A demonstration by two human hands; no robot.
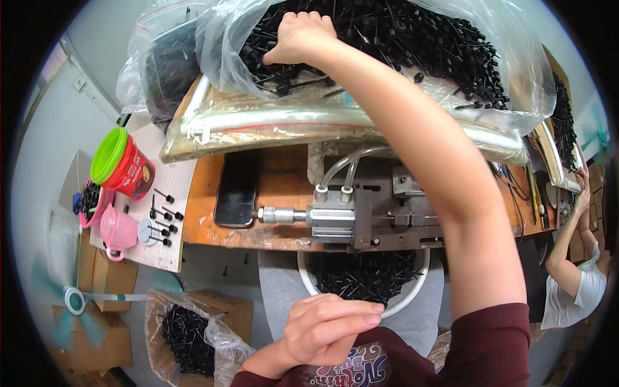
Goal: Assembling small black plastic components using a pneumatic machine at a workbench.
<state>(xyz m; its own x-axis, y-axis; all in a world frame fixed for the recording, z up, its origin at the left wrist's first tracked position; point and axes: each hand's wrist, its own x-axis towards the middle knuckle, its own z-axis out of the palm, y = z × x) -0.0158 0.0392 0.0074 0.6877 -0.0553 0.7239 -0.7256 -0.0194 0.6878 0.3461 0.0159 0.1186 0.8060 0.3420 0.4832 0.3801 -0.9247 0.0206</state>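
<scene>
My right hand [302,39] reaches across the bench into a heap of black plastic parts with thin stems [419,39], which lies in a clear plastic bag [532,77]. Its fingers curl down among the parts, tips out of sight; what they hold, if anything, is hidden. Close to my chest, my left hand [329,327] is closed, fingers pressed together and pointing right; I cannot make out anything in it. Just beyond it, a white-rimmed round container [422,274] on my lap holds more such parts. A metal clamping fixture with a cylinder [333,219] stands between the heap and my lap.
A dark phone [236,190] lies left of the fixture. Farther left are a red tub with green rim [132,168], a pink lidded cup [119,232] and several loose parts [164,226]. A bag of parts [187,338] stands lower left. Another person [577,277] works at far right.
</scene>
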